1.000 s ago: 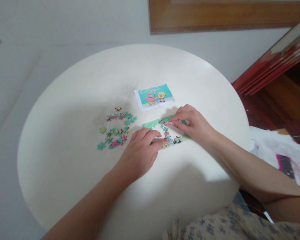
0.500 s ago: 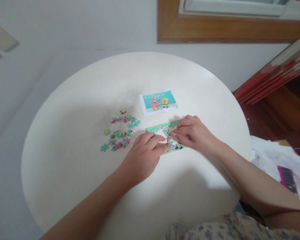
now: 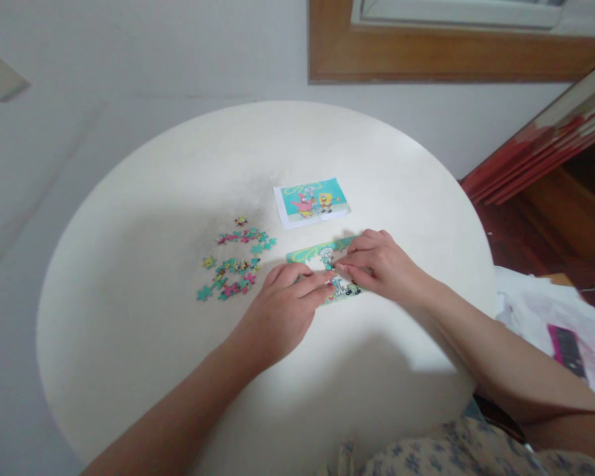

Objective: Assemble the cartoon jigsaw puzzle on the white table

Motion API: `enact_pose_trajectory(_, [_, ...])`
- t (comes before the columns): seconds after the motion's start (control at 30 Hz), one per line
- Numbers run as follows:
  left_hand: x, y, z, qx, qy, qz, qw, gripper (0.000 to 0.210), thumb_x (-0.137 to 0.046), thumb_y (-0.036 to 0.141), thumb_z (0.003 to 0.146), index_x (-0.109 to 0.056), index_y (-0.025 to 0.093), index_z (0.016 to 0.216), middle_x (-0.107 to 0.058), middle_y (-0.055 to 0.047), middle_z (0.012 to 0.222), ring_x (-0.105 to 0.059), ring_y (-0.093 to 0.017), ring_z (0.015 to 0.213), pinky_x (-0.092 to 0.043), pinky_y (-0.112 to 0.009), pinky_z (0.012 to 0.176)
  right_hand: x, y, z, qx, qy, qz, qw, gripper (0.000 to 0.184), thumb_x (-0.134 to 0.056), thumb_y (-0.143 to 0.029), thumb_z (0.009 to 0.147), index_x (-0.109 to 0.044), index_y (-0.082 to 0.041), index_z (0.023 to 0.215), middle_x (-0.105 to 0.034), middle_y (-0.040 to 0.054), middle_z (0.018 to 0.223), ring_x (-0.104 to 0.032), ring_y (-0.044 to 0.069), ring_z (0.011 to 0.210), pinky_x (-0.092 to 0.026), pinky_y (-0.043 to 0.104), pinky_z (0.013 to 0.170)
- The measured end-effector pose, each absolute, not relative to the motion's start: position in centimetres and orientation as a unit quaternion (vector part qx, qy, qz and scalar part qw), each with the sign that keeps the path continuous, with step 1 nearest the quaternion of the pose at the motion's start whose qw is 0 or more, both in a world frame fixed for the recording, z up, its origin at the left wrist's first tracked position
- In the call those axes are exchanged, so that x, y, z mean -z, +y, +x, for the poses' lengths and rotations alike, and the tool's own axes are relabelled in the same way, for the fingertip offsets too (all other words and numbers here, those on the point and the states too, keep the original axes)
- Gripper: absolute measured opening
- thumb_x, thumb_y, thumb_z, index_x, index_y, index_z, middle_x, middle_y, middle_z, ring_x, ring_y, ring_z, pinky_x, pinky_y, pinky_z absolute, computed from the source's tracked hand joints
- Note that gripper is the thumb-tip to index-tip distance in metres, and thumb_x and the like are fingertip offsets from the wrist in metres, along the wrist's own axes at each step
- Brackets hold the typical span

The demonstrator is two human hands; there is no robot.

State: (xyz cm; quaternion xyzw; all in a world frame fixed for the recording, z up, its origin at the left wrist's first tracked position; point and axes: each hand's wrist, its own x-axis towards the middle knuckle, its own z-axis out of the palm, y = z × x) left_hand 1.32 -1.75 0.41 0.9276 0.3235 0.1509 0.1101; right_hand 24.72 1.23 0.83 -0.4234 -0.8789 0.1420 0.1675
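Note:
A partly filled jigsaw puzzle (image 3: pixel 303 256) lies flat on the table under both hands. It has a teal and yellow upper border, a pale figure in the middle and white bare areas. My left hand (image 3: pixel 288 301) rests at its left side, fingers stretched out flat, the tips touching the puzzle's middle. From the right, my right hand (image 3: pixel 379 264) reaches over the puzzle with thumb and forefinger pinched at its centre. A small puzzle piece seems to be at those fingertips, mostly hidden. Loose puzzle pieces (image 3: pixel 238 266) in teal, pink and yellow lie left of my left hand.
Behind the puzzle lies a printed reference picture (image 3: pixel 311 200) on white paper, showing the cartoon figures. The round white table (image 3: pixel 143 317) stands against the wall. Beyond its right edge are papers (image 3: pixel 530 304) and a red curtain (image 3: pixel 535 158).
My left fingers have straightened and moved closer together over the puzzle's middle. My right hand keeps its pinch at nearly the same spot. The whole view has shifted slightly.

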Motion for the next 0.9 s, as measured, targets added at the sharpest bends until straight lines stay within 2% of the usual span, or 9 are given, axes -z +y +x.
enact_pose_trajectory(0.3, [-0.5,-1.8,1.3,-0.143,0.328,0.929,0.095,0.032,-0.047,0.012,0.091,-0.066,0.02,0.115,-0.062,0.001,0.13,-0.049,-0.024,0.104,-0.039,-0.045,0.093,-1.1,1.3,25.0,-0.129,-0.883,-0.424,0.157,0.027,-0.05,-0.034,0.094,-0.074,-0.025,0.099,-0.066,0.0054,0.09,-0.052,0.02,0.087,-0.03,0.034,0.077])
enact_pose_trajectory(0.47, [-0.6,-1.9,1.4,-0.135,0.321,0.935,0.061,0.029,-0.047,0.014,0.092,-0.067,0.02,0.112,-0.063,0.0,0.129,-0.051,-0.024,0.103,-0.039,-0.045,0.092,-1.3,1.4,25.2,-0.126,-0.889,-0.413,0.153,0.023,-0.052,-0.026,0.09,-0.074,-0.024,0.099,-0.066,0.0054,0.089,-0.051,0.02,0.087,-0.029,0.034,0.075])
enact_pose_trajectory(0.73, [-0.2,-2.7,2.0,-0.121,0.332,0.935,-0.005,0.025,-0.051,0.018,0.093,-0.066,0.02,0.113,-0.063,-0.001,0.128,-0.054,-0.024,0.104,-0.036,-0.048,0.101,-1.8,0.8,25.0,-0.12,-0.901,-0.394,0.134,0.022,-0.052,-0.025,0.091,-0.073,-0.022,0.097,-0.065,0.0067,0.09,-0.05,0.021,0.088,-0.028,0.036,0.079])
enact_pose_trajectory(0.9, [-0.4,-2.4,1.9,-0.136,0.336,0.932,0.016,0.027,-0.049,0.016,0.092,-0.066,0.019,0.113,-0.065,-0.002,0.125,-0.055,-0.025,0.103,-0.04,-0.046,0.096,-2.0,0.7,25.0,-0.119,-0.908,-0.381,0.128,0.019,-0.055,-0.022,0.088,-0.073,-0.022,0.096,-0.066,0.007,0.091,-0.05,0.021,0.089,-0.028,0.036,0.08])
